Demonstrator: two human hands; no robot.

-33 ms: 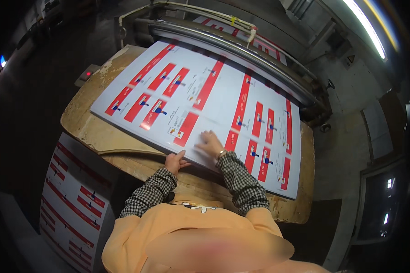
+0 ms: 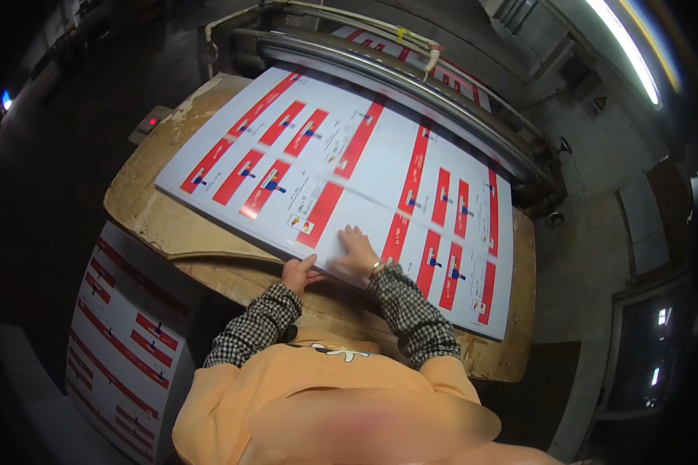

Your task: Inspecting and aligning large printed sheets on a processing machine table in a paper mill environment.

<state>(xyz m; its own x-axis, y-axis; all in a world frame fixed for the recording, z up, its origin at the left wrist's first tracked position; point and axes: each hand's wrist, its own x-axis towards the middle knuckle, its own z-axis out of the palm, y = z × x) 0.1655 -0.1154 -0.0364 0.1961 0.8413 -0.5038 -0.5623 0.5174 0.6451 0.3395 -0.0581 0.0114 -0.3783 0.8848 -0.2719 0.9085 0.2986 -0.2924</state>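
A stack of large white printed sheets [image 2: 372,205] with red blocks and small pictures lies across a worn wooden board [image 2: 136,198]. At the stack's near edge is my left hand [image 2: 298,277], its thumb over the top and its fingers curled at the edge, partly hidden. To its right, my right hand [image 2: 356,252] rests palm down on the top sheet with fingers stretched; its thumb side is slightly blurred. The far end of the top sheet reaches a long metal roller [image 2: 380,71].
Pale pipes [image 2: 341,17] run above the roller, with more printed sheets [image 2: 457,81] behind it. Below the board at left stands another stack of printed sheets [image 2: 120,341]. A small box with a red light [image 2: 153,122] sits by the board's left side. Handwheels [image 2: 554,219] project at right.
My right hand has shifted very slightly left and nearer the sheet's front edge, its fingers flatter. My left hand stays at the edge. The view has moved a little.
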